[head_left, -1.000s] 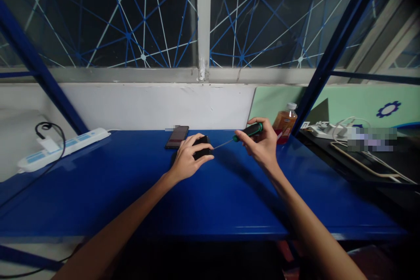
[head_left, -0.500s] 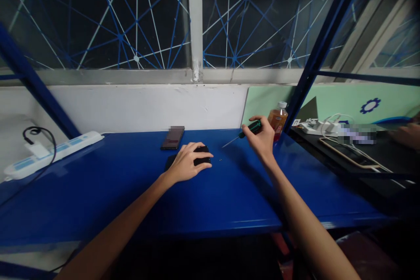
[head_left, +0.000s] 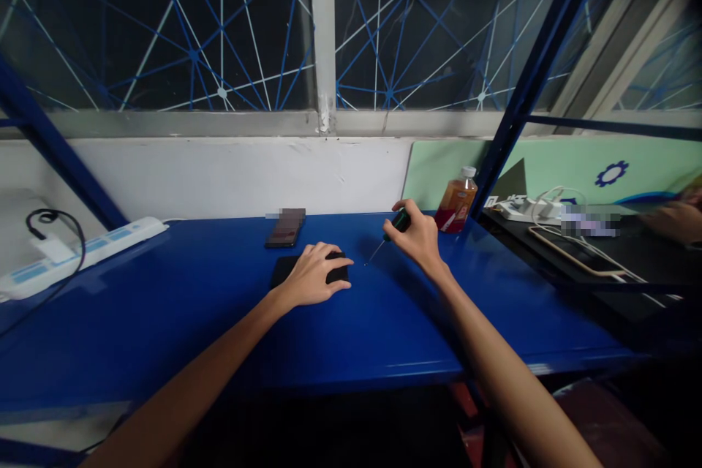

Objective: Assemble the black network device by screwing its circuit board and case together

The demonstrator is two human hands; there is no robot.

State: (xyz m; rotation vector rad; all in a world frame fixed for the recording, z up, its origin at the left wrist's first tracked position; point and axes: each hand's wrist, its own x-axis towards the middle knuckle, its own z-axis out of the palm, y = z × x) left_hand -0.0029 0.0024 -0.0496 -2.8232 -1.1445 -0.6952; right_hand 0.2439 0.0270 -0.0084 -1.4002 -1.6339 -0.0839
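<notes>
My right hand (head_left: 417, 238) is closed around the green and black handle of a screwdriver (head_left: 396, 223). Its thin shaft slants down to the left, and the tip meets or nearly meets a tiny shiny piece, perhaps a screw (head_left: 365, 264), on the blue table. My left hand (head_left: 318, 274) lies over a flat black rectangular object (head_left: 282, 269), thumb and fingers reaching across it to its right end. The palm and fingers cover much of that object, so its kind cannot be told.
Behind my left hand lies a dark phone (head_left: 286, 228). A bottle of amber drink (head_left: 458, 201) stands at the back right. The white power strip (head_left: 88, 256) is on the left. A neighbouring black table (head_left: 597, 285) carries cables and a phone; another person's hand (head_left: 674, 221) is there.
My right hand has moved left and brought the screwdriver tip down to the tiny piece. The black object under my left hand, tilted earlier, now lies flatter.
</notes>
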